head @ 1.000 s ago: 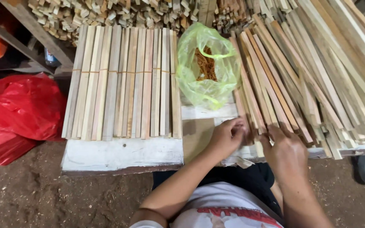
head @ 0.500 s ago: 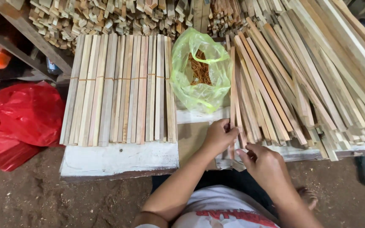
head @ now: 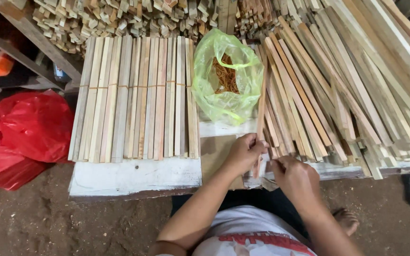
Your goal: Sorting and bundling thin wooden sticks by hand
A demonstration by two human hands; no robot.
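Head view: left hand (head: 244, 152) fingers grasp a wooden stick (head: 260, 109) pointing away; right hand (head: 296, 179) fingers pinch loose sticks (head: 309, 114).

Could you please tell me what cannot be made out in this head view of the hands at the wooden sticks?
- Right hand: its fingers curl under, so whether they pinch anything is hidden.
- Wooden stick in the left hand: its lower end is covered by that hand.
- Green bag: the brownish contents are too small and veiled by plastic.
- Loose stick pile: cut off by the right and top edges.
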